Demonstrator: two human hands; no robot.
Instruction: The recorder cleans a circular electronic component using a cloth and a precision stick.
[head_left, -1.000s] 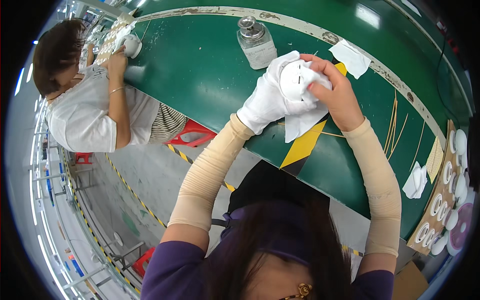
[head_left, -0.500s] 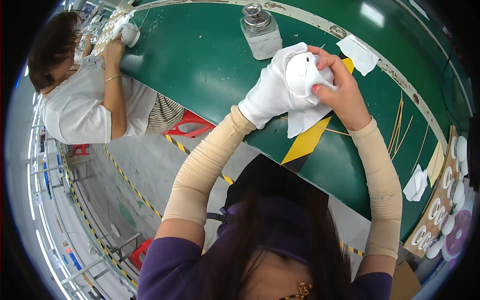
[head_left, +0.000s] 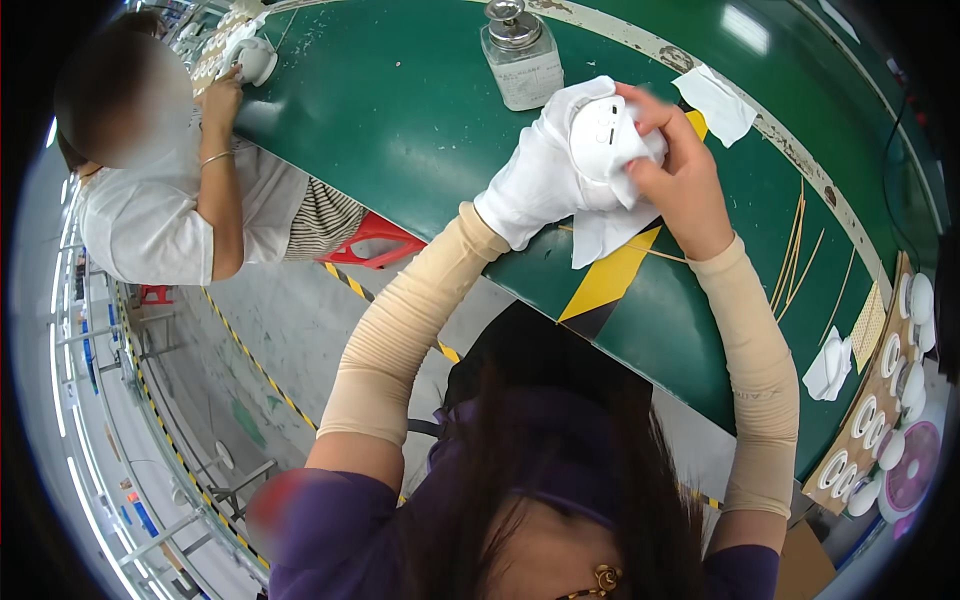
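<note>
My left hand (head_left: 530, 190), in a white glove, is closed round a white, round-faced device (head_left: 592, 135) with small dark slots on its front. It is held above the green table (head_left: 400, 120). On the device's right side my bare right hand (head_left: 692, 190) pinches a white cloth (head_left: 645, 148) against its surface. The right fingertips are slightly smeared by motion. A white flap of cloth (head_left: 598, 236) hangs below the device, and whether it belongs to the same cloth I cannot tell. Under my hands a thin wooden stick (head_left: 655, 257) lies across yellow-and-black tape (head_left: 612, 283).
A clear bottle with a metal pump top (head_left: 525, 72) stands beyond my left hand. White cloths (head_left: 716, 104) and several thin sticks (head_left: 793, 250) lie to the right, near a board of white round parts (head_left: 868, 412) and a purple fan (head_left: 914, 465). A co-worker (head_left: 165, 215) handles a white device at left.
My right fingers have shifted slightly over the device with the cloth, and more of its slotted face shows. My left hand still grips it. The co-worker's head has turned.
</note>
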